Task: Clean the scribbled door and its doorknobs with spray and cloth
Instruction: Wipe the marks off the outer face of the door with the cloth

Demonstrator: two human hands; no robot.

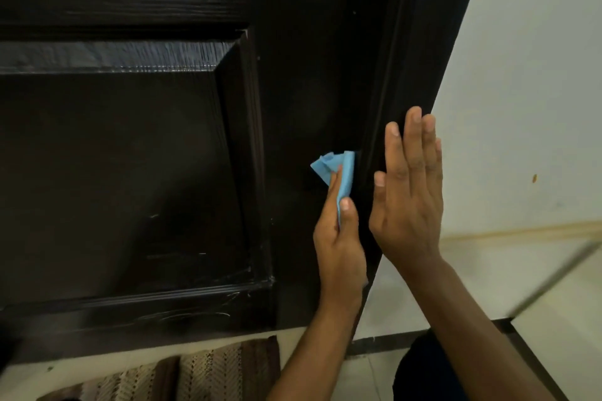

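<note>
The dark brown panelled door [303, 75] fills most of the view, seen low down near its bottom corner. Faint white scribbles show on its lower panel and bottom rail [195, 316]. My left hand [338, 238] grips a folded blue cloth [338, 169] and holds it against the door's right stile, close to the edge. My right hand [407, 192] lies flat with straight fingers on the door's outer edge, just right of the cloth. No doorknob or spray bottle is in view.
A brown and beige patterned mat [182, 374] lies on the floor below the door. A white wall [521, 107] with a pale skirting stands to the right, above a light tiled floor [488, 277] with a dark threshold strip. A dark knee [420, 371] shows at the bottom.
</note>
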